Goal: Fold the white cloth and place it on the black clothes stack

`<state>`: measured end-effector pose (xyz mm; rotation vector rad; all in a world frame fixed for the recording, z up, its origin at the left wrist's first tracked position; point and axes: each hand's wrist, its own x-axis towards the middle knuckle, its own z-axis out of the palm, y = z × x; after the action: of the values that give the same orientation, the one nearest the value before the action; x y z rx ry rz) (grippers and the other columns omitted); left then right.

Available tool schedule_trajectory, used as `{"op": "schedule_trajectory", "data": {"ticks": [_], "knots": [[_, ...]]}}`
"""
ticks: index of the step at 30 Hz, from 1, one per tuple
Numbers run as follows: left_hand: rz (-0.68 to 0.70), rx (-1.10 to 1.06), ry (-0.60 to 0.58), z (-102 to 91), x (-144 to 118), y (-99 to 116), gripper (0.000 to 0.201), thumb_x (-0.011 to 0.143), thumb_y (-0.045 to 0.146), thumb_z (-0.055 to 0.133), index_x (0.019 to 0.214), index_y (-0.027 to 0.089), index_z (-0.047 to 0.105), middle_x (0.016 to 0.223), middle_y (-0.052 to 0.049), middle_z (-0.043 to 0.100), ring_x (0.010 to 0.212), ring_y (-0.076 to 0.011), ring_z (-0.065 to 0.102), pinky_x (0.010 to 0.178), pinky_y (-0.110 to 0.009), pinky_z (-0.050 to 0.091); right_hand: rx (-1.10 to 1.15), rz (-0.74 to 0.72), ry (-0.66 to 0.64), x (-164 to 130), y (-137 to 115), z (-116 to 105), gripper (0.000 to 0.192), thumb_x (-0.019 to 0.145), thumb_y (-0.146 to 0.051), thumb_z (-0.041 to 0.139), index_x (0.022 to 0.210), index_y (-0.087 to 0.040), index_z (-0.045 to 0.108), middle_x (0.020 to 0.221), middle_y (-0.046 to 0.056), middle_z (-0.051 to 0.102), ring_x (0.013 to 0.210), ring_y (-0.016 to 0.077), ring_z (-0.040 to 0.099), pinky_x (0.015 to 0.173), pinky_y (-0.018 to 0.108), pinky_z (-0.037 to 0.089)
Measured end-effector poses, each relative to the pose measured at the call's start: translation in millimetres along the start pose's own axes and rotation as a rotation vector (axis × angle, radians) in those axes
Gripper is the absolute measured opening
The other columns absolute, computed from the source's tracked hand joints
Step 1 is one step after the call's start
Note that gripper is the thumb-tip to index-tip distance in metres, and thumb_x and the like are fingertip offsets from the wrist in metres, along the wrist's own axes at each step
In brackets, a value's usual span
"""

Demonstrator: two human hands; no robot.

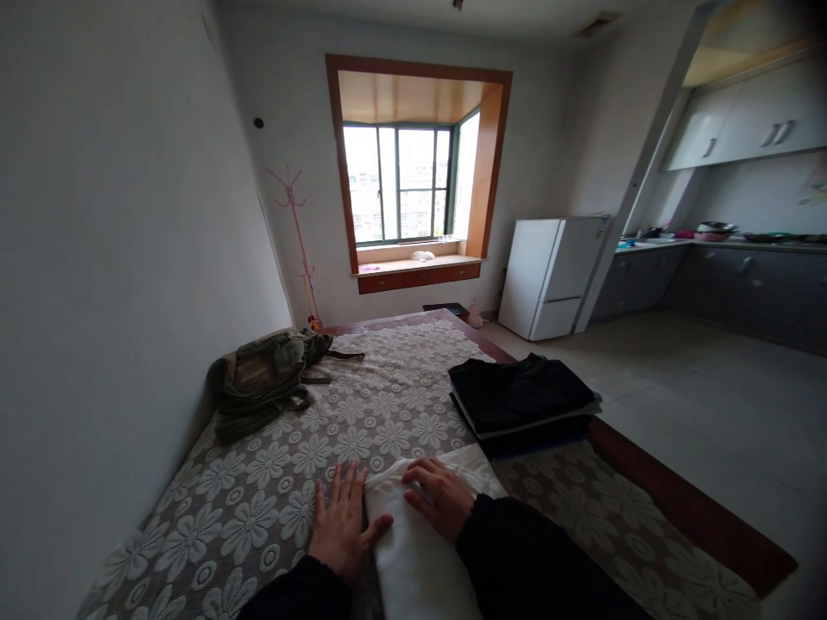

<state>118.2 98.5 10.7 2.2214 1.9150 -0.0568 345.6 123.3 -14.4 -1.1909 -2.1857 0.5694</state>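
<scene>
A folded white cloth (413, 551) lies on the bed (271, 482), which has a floral lace cover. My left hand (342, 521) rests flat on the cover against the cloth's left edge, fingers spread, thumb touching the cloth. My right hand (443, 495) presses on top of the cloth near its far end, fingers curled down. Both arms wear dark sleeves. Just beyond the cloth sits a stack of folded dark clothes (523, 400) at the bed's right edge.
An olive backpack (268, 375) lies at the bed's left by the wall. The wooden bed frame (685, 508) runs along the right. Beyond are a tiled floor (678, 387), a white fridge (549, 275), a kitchen counter (743, 245), a bay window (407, 185) and a pink coat stand (298, 241).
</scene>
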Motion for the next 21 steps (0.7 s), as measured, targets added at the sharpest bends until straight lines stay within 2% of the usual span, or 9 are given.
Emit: {"op": "schedule_trajectory", "data": {"ticks": [7,15,21], "knots": [[0.028,-0.049,0.022,2.0,-1.3,-1.9,0.094,0.091,0.074,0.037,0.160,0.012,0.030,0.168,-0.015,0.024,0.158,-0.0338,0.010,0.125,-0.063,0.009,-0.013,0.015,-0.009,-0.1,-1.8,-0.1,0.020,0.098,-0.035,0.057,0.109,-0.024,0.069,0.115,0.007,0.069,0.110,0.0240,0.061,0.100,0.041,0.050],[0.022,-0.116,0.026,-1.3,-2.9,0.5,0.093,0.089,0.073,0.041,0.159,0.012,0.032,0.167,-0.015,0.029,0.158,-0.0336,0.013,0.125,-0.063,0.008,-0.002,0.003,0.005,0.7,-2.9,-0.2,0.020,0.098,-0.035,0.057,0.105,-0.023,0.070,0.115,0.007,0.069,0.109,0.0237,0.062,0.099,0.041,0.050],[0.029,-0.143,0.064,-2.7,-1.9,-2.4,0.084,0.087,0.069,0.050,0.150,0.015,0.045,0.163,-0.016,0.037,0.156,-0.0341,0.020,0.125,-0.061,0.013,0.002,-0.004,0.017,-0.5,-3.2,0.1,0.020,0.098,-0.036,0.056,0.106,-0.024,0.070,0.114,0.007,0.069,0.109,0.0240,0.062,0.100,0.042,0.050]]}}
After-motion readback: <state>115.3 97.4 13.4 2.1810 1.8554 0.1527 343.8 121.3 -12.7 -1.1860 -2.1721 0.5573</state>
